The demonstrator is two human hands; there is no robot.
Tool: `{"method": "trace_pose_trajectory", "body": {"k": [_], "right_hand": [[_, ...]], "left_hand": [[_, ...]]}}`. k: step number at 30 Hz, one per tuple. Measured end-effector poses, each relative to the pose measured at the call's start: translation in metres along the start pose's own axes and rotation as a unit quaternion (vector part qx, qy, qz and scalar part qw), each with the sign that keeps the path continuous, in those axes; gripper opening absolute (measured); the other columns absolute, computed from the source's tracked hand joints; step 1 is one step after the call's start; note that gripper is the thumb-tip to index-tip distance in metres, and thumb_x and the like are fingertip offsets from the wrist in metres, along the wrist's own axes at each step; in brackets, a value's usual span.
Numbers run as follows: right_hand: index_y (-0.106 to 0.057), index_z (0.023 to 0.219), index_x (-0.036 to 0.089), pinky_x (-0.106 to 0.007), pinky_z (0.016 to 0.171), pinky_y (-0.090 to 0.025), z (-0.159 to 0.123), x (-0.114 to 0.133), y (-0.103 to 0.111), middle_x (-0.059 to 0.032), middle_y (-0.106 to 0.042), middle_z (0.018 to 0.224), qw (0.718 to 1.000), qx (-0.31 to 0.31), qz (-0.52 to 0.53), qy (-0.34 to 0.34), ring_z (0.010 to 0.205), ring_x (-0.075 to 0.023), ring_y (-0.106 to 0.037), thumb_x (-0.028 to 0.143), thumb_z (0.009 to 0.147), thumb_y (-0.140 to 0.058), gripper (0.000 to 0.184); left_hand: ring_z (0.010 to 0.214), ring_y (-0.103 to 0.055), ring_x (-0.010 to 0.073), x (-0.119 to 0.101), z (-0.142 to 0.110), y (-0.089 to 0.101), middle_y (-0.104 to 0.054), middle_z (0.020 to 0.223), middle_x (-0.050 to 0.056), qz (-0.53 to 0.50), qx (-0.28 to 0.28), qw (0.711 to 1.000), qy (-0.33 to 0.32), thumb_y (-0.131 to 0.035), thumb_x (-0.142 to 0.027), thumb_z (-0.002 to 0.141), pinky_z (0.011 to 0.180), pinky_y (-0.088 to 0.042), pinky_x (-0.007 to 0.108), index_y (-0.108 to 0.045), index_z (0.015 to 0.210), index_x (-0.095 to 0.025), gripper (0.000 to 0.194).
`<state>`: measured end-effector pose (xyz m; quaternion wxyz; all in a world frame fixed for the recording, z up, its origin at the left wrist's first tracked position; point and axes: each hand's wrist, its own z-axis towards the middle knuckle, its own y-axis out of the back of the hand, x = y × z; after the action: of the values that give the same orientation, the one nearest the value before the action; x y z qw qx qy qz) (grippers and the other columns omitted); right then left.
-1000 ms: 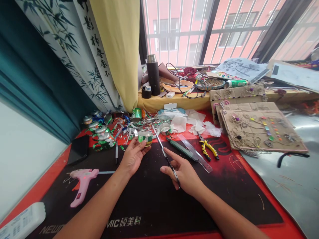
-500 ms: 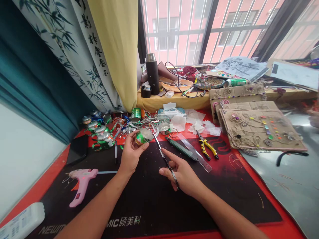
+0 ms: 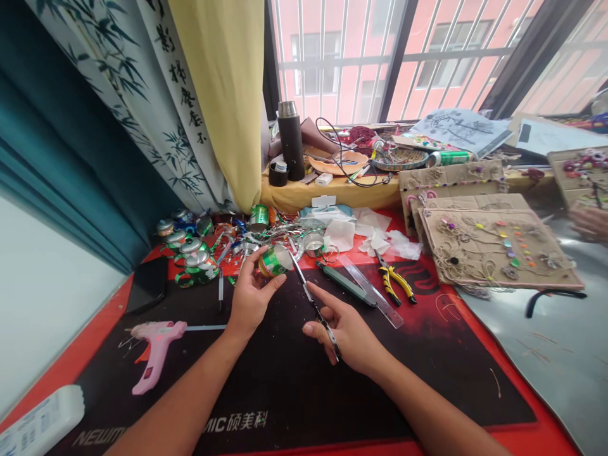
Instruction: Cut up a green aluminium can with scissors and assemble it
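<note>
Your left hand (image 3: 249,294) has its fingers clamped on the cut green can (image 3: 274,261), tilted beside the scissors (image 3: 302,278); grip firmly, without denting its likely thin wall. Your right hand (image 3: 350,330) has its fingers closed around the scissors; keep the blades clear of your left fingertips. On the ledge (image 3: 299,199), a black cup (image 3: 278,178) holds a white-topped item (image 3: 280,166); the peach dish (image 3: 334,168) and round basket (image 3: 398,168) hold clutter too small to identify.

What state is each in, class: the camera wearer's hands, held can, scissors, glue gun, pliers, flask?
Can, held, tilted
Scissors, pointing away; open or shut unclear
Left hand, gripping the can
Right hand, holding the scissors
Glue gun, lying on its side, stick inserted
Pliers, lying down, handles apart
Flask, standing upright
</note>
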<state>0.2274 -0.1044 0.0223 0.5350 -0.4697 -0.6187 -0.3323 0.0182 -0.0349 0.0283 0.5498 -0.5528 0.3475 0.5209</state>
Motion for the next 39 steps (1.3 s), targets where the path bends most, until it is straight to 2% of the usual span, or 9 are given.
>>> {"method": "trace_pose_trajectory", "body": {"k": [6,9,13,18,23,29,35,39], "right_hand": [[-0.041,0.17,0.031,-0.018,0.038,-0.036,0.0,-0.001,0.0,0.0102,-0.049,0.067,1.0,0.008,-0.016,0.006,0.041,-0.0087,-0.051,0.051,0.09,-0.086,0.095],[-0.04,0.17,0.031,-0.019,0.039,-0.037,0.0,-0.001,0.0,0.0104,-0.049,0.067,1.0,0.008,-0.019,0.006,0.041,-0.0088,-0.051,0.052,0.089,-0.086,0.095],[-0.04,0.17,0.031,-0.02,0.039,-0.038,0.0,-0.001,0.0,0.0101,-0.05,0.068,0.999,0.005,-0.034,0.007,0.041,-0.0093,-0.052,0.053,0.089,-0.085,0.095],[-0.041,0.17,0.03,-0.02,0.039,-0.039,0.0,-0.001,0.0,0.0098,-0.05,0.067,0.998,-0.003,-0.066,0.005,0.042,-0.0091,-0.049,0.054,0.088,-0.086,0.096],[-0.044,0.169,0.029,-0.02,0.038,-0.037,-0.001,0.0,0.0,0.0104,-0.049,0.066,0.997,-0.007,-0.072,0.01,0.04,-0.0088,-0.048,0.057,0.088,-0.085,0.095],[-0.042,0.17,0.029,-0.019,0.036,-0.035,-0.001,-0.001,0.0,0.0108,-0.048,0.066,0.998,0.001,-0.054,0.014,0.04,-0.0087,-0.049,0.055,0.089,-0.085,0.095],[-0.041,0.17,0.03,-0.018,0.036,-0.035,0.0,-0.003,0.0,0.0109,-0.046,0.067,0.999,0.002,-0.043,0.01,0.04,-0.0087,-0.051,0.053,0.089,-0.086,0.096],[-0.042,0.169,0.03,-0.018,0.036,-0.035,0.001,-0.005,0.001,0.0111,-0.045,0.066,0.999,0.004,-0.049,0.008,0.039,-0.0085,-0.049,0.054,0.088,-0.087,0.096]], "left_hand": [[0.121,-0.071,0.0227,0.001,-0.001,0.001,-0.073,0.133,0.002,0.036,0.005,0.999,-0.004,-0.096,-0.01,0.069,0.107,-0.052,0.027,-0.075,0.127,-0.032,0.065],[0.128,-0.069,0.0257,0.002,-0.001,0.002,-0.072,0.138,0.004,0.046,0.008,0.999,-0.005,-0.097,-0.01,0.069,0.112,-0.051,0.031,-0.074,0.13,-0.031,0.069],[0.143,-0.061,0.0313,0.002,-0.001,0.003,-0.073,0.137,0.006,-0.012,-0.01,0.999,0.03,-0.094,-0.002,0.065,0.115,-0.053,0.037,-0.076,0.123,-0.029,0.067],[0.147,-0.058,0.0336,0.002,-0.001,0.003,-0.073,0.137,0.008,-0.037,-0.017,0.998,0.038,-0.092,0.001,0.065,0.116,-0.053,0.038,-0.077,0.119,-0.028,0.063],[0.146,-0.058,0.0331,0.002,0.0,0.003,-0.072,0.139,0.006,-0.015,-0.002,0.999,0.037,-0.095,-0.006,0.066,0.114,-0.055,0.038,-0.076,0.124,-0.03,0.065],[0.131,-0.068,0.0298,0.002,0.0,0.003,-0.072,0.137,0.006,0.036,0.004,0.999,0.005,-0.097,-0.014,0.068,0.114,-0.052,0.037,-0.074,0.131,-0.03,0.069],[0.141,-0.061,0.0334,0.004,0.001,0.007,-0.072,0.141,0.006,0.023,0.017,0.999,0.02,-0.098,-0.015,0.068,0.113,-0.055,0.039,-0.075,0.131,-0.032,0.069],[0.133,-0.067,0.0333,0.01,0.003,0.011,-0.071,0.14,0.008,0.082,0.018,0.996,-0.021,-0.097,-0.024,0.071,0.113,-0.054,0.044,-0.072,0.135,-0.029,0.069]]}}
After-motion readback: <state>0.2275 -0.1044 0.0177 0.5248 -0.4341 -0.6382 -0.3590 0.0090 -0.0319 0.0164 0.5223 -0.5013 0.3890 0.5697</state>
